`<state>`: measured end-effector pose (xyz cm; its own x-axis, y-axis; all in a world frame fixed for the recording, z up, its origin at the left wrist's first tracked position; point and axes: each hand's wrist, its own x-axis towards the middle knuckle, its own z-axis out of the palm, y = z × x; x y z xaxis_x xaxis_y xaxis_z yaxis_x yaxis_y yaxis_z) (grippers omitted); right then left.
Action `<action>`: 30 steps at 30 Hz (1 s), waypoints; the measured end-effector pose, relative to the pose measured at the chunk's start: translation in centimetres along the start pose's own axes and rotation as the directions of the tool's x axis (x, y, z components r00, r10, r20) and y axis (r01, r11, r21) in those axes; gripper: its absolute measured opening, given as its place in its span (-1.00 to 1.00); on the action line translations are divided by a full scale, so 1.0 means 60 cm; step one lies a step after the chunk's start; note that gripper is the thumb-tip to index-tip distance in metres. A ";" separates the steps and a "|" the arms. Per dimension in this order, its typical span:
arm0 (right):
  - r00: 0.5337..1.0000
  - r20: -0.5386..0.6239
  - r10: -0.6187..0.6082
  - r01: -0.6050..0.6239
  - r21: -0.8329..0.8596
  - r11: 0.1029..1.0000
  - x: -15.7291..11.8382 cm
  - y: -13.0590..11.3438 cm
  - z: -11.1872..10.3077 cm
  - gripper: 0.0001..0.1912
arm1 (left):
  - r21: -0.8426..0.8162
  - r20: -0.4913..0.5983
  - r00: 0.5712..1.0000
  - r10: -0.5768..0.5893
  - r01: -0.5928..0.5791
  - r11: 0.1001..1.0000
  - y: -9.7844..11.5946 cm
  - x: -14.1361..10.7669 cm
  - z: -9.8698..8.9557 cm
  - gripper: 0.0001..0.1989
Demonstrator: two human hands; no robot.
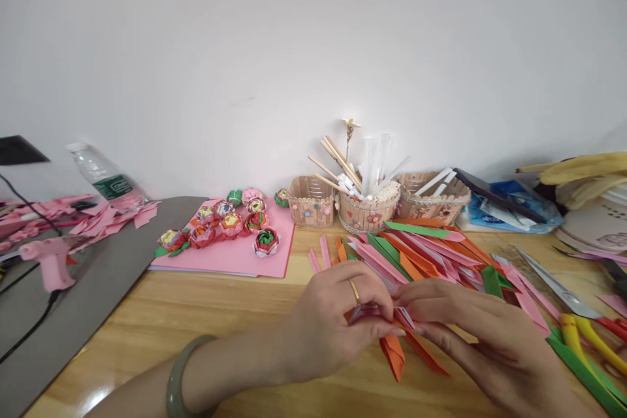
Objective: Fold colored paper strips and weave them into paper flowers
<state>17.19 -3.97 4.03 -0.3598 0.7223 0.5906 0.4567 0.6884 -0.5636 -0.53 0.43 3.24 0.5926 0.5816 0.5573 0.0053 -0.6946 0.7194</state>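
My left hand [343,317] is closed in a pinch on folded paper strips [393,358]. Orange ends hang below its fingers, and pale pink and white folds show between the two hands. Close beside it, my right hand [482,333] pinches the same folded paper with thumb and fingers; its other fingers lie bent over the top. Much of the folded piece is hidden behind the fingers. Just beyond my hands lies a pile of folded paper strips [431,255] in pink, orange and green.
Folded paper flowers [266,243] rest on pink paper sheets [274,264]. Decorated baskets [311,209] holding sticks stand by the wall. Scissors [568,297] with red and yellow handles lie at right. A pink glue gun [51,261] and a bottle [105,176] are at left.
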 end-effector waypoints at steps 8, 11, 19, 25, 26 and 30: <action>0.986 0.013 0.168 -0.168 0.012 0.986 -0.003 -0.010 0.003 -0.88 | -0.380 0.170 0.900 -0.401 0.435 0.816 0.006 0.007 -0.005 -0.91; 0.966 0.041 0.254 -0.255 0.028 0.967 -0.005 -0.014 0.003 -0.87 | -0.442 0.222 0.872 -0.436 0.488 0.752 0.006 0.008 -0.008 -0.90; 0.920 0.032 0.392 -0.393 0.090 0.915 -0.011 -0.005 0.016 -0.87 | -0.461 0.197 0.849 -0.490 0.521 0.718 -0.001 0.006 -0.001 -0.92; 0.920 0.035 0.390 -0.391 0.004 0.921 -0.009 -0.008 0.013 -0.88 | -0.415 0.236 0.845 -0.479 0.534 0.737 -0.002 0.004 -0.005 -0.92; 0.920 0.042 0.389 -0.389 0.002 0.921 -0.009 -0.009 0.012 -0.88 | -0.411 0.250 0.840 -0.481 0.542 0.733 -0.001 0.005 -0.006 -0.92; 0.918 0.091 0.387 -0.392 0.050 0.919 -0.006 -0.011 0.009 -0.87 | -0.410 0.313 0.801 -0.509 0.598 0.689 0.005 0.007 -0.009 -0.92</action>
<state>16.57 -4.68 3.86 -0.2274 0.9351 0.2720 0.5201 0.3527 -0.7779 -0.70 0.71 3.93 0.7247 0.6873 -0.0498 0.0282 0.0426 0.9987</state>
